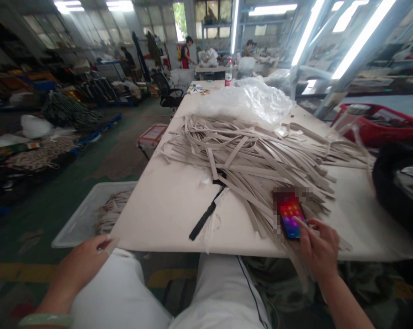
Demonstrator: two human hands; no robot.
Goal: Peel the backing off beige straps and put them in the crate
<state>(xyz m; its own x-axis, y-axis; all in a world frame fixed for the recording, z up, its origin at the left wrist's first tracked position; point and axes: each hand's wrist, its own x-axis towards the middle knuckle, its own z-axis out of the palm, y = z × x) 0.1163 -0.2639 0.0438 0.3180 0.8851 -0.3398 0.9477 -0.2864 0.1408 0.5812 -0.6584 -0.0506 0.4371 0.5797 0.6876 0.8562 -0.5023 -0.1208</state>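
Workshop table (158,214) under beige straps (247,164); right hand (318,246) touches smartphone (290,214).

Pile of long flat greyish-beige straps (247,169) on plain white table (158,214), one matte black strap (206,214) at front. Smartphone (290,219): screen gradient, red/orange top → purple/blue bottom, partly pixelated. Clear plastic bag (244,103) looks whitish. Bright red plastic basket (378,123) on far side. White trousers (220,292) w/ thin dark side stripe. Pale green bangle (45,320). Dark green floor (21,244) w/ yellow stripe.
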